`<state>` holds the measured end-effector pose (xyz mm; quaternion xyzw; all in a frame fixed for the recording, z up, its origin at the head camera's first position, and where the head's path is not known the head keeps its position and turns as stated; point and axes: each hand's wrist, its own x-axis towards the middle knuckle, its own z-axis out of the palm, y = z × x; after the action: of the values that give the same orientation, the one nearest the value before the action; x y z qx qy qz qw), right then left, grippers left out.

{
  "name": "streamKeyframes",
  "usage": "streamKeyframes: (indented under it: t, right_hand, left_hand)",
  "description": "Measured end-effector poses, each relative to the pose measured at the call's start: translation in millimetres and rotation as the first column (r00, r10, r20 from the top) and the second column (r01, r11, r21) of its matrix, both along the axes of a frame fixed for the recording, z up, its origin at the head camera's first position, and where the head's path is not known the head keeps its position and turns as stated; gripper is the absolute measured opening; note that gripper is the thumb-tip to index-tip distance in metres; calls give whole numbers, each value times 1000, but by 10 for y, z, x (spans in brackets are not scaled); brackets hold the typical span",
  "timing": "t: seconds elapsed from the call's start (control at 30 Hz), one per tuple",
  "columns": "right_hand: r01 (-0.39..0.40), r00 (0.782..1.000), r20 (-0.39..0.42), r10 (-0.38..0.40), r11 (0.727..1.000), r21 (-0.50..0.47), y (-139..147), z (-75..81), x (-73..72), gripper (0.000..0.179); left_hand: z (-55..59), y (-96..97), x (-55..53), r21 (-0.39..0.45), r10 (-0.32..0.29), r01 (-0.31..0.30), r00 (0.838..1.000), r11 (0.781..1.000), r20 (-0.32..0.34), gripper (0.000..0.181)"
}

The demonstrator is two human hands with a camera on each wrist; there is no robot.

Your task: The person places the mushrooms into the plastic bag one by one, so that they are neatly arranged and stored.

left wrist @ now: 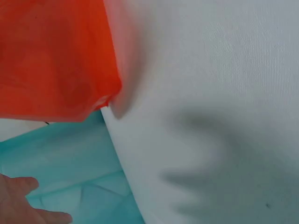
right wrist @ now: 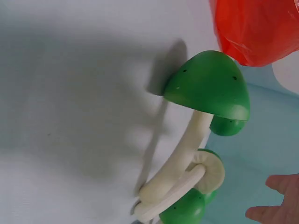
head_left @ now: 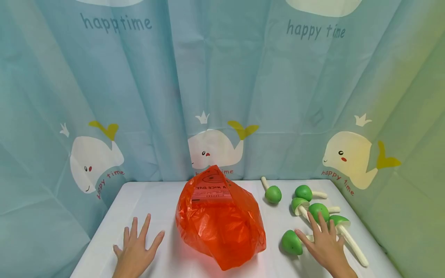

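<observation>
A red plastic bag (head_left: pixel 222 227) stands in the middle of the white table with its mouth spread wide. To its left, my left hand (head_left: pixel 137 247) hovers with fingers spread, holding nothing; its shadow falls on the table in the left wrist view. My right hand (head_left: pixel 326 245) is held over the toy mushrooms at the right, fingers apart and empty. Several green-capped mushrooms with cream stems lie there, among them one near my right thumb (head_left: pixel 292 242), one at the back (head_left: pixel 273 194) and one with a long stem (head_left: pixel 352 241). The right wrist view shows a green mushroom cap (right wrist: pixel 210 86) close up.
The white table (head_left: pixel 146 197) ends at a light blue curtain (head_left: pixel 222 85) printed with whales, which hangs behind it and along both sides. Faint printed text shows on the bag's inner back wall.
</observation>
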<state>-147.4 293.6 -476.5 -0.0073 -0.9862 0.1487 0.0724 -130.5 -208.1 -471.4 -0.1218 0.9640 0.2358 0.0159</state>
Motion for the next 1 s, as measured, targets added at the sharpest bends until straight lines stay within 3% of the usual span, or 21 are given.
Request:
streamKeyframes:
  t: [0.2,0.33,0.4,0.53,0.6,0.77,1.0]
  right_hand:
    - [-41,998,-51,41,999,2,79,-69,69,78]
    - [-80,997,-21,79,996,-34,137,-117,109,80]
    - [-104,995,2,104,993,-47,159,-140,121,80]
    - [-144,989,20,145,988,-50,197,-198,123,76]
    - [-145,988,47,147,988,-50,216,-227,118,72]
    - [-141,982,115,147,989,-53,254,-275,101,59]
    - [-111,978,165,125,990,-92,277,-328,82,56]
  left_hand:
    - [73,65,45,136,-13,24,996,990,-85,88]
    - [146,128,81,217,-13,50,986,975,-169,86]
    - [177,170,91,248,-1,63,970,967,-241,82]
    - [221,254,95,284,48,73,915,956,-400,68]
    - [239,288,93,290,74,67,891,955,-448,62]
    - [278,345,93,322,104,66,870,944,-483,60]
    - [322,410,100,382,104,110,862,917,-496,63]
